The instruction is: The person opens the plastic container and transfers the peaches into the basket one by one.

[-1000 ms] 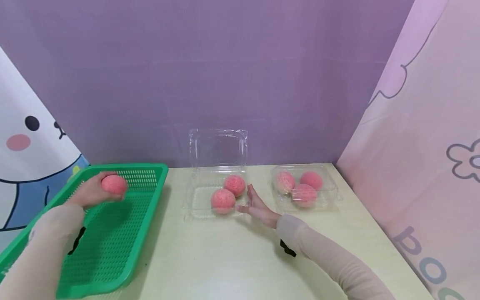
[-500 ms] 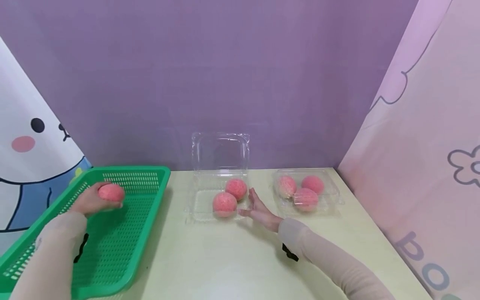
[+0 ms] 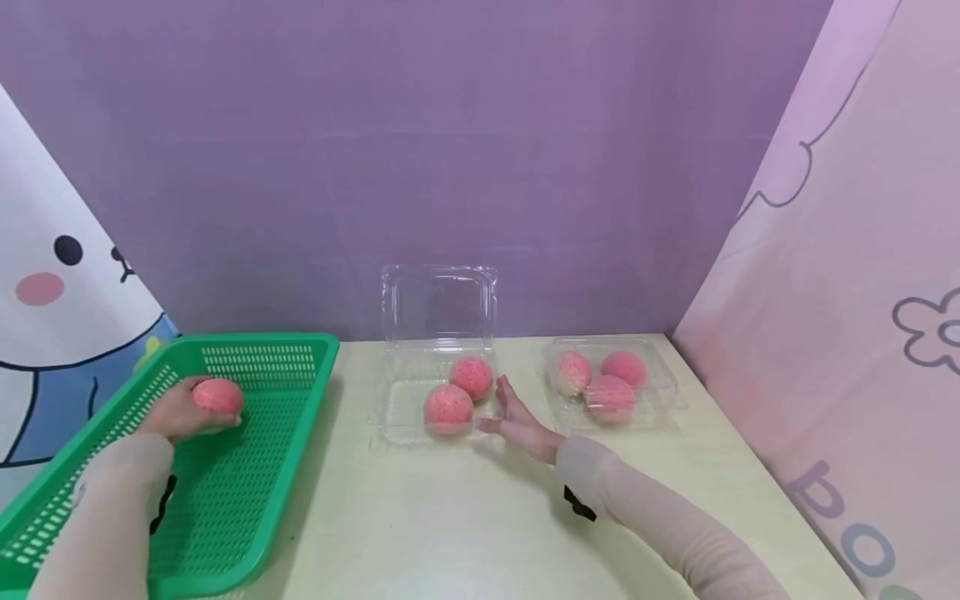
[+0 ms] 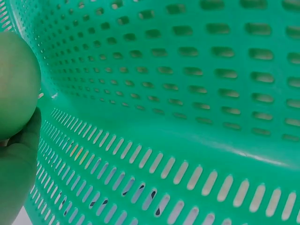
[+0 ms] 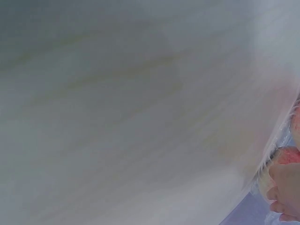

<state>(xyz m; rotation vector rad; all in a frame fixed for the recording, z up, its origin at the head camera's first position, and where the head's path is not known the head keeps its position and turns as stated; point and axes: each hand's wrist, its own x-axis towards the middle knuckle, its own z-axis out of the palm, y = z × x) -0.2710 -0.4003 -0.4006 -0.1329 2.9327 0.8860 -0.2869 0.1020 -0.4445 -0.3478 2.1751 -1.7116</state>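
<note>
Ample room beside ball (image 3: 218, 397) within basket rim (image 3: 289, 461)

Basket (image 3: 292, 454): smooth plastic, slightly glossy
Boxes (image 3: 439, 302): thin clear plastic, shiny
Peaches (image 3: 448, 409): matt, speckled
Table (image 3: 420, 500): smooth, soft sheen
Curtain (image 3: 480, 167): matt cloth, lightly creased

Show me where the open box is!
In the head view, the open clear box sits centrally, two peaches inside, between the green basket and right hand.
</note>
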